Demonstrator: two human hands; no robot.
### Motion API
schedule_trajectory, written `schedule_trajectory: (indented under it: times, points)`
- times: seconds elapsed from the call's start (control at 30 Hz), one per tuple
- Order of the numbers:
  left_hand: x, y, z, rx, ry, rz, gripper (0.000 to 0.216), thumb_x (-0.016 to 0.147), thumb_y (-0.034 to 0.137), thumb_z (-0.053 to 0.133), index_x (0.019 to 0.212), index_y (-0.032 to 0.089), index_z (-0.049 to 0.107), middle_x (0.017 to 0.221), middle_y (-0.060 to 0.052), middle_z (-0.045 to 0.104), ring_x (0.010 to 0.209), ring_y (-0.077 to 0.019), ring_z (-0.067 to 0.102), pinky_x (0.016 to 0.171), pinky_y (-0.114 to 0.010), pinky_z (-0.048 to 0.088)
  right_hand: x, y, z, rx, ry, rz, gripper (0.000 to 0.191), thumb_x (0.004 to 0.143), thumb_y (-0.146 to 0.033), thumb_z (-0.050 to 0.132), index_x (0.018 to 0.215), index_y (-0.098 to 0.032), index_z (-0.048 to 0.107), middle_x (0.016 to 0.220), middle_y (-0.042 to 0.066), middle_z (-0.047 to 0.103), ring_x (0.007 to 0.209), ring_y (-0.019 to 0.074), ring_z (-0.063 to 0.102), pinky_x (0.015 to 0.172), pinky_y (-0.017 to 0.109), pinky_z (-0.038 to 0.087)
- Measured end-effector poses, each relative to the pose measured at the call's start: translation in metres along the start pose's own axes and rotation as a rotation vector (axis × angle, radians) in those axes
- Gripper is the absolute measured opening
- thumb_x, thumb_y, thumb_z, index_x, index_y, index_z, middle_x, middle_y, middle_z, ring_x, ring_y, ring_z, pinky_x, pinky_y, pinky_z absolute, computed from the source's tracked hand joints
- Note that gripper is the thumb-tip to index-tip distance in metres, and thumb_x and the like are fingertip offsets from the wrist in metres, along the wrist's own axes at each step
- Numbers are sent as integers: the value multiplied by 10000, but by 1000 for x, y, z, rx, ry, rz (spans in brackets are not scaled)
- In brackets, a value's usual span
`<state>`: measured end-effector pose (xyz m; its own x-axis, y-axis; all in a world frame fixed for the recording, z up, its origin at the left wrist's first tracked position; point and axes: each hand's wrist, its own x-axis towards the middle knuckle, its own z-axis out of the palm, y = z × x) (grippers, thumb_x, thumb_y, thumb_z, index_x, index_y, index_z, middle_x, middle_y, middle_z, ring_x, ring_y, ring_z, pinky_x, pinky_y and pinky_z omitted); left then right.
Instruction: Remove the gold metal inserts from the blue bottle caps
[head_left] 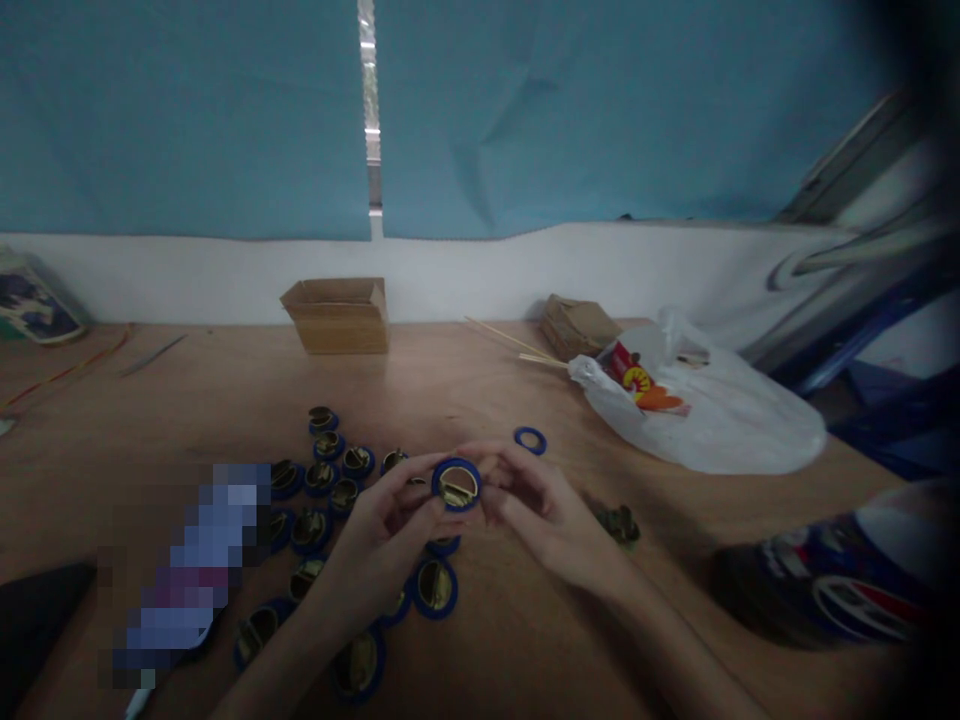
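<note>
Between my two hands, above the wooden table, is a blue ring with a brass-coloured metal insert, its round face turned toward me. My left hand pinches its left edge with thumb and fingers, and my right hand grips the right edge. Several similar blue rings with brass inserts lie on the table to the left of and below my hands. Beyond my right hand is a bare blue ring with nothing in its middle. A small heap of dark metal pieces sits to the right, partly behind my right forearm.
An open cardboard box stands at the back, with another brown box further right. Beside that are thin sticks and a white plastic bag. A dark bottle lies at right; a pixelated device is at left.
</note>
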<state>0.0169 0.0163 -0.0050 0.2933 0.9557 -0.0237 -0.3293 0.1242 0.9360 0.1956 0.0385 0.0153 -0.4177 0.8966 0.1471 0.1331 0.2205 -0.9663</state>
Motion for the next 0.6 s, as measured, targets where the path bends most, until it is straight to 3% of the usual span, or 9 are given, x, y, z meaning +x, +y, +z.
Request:
schedule_trajectory:
  times: [0.27, 0.6]
  points:
    - [2, 3, 0, 81, 82, -45, 240, 877, 315, 592, 1078, 195, 648, 1052, -53, 725, 905, -202, 708, 826, -360, 583, 1, 3, -1, -125, 18, -22, 182, 902, -250, 498, 1032, -188, 609, 690, -23, 543, 617, 115, 514, 559, 240, 416]
    - [1, 7, -3, 185, 129, -19, 205, 867, 307, 599, 1010, 170, 648, 872, -29, 719, 785, -165, 693, 712, -269, 578, 1, 4, 9, -47, 73, 4, 214, 865, -231, 502, 1078, -213, 517, 663, -61, 425, 573, 100, 430, 529, 220, 373]
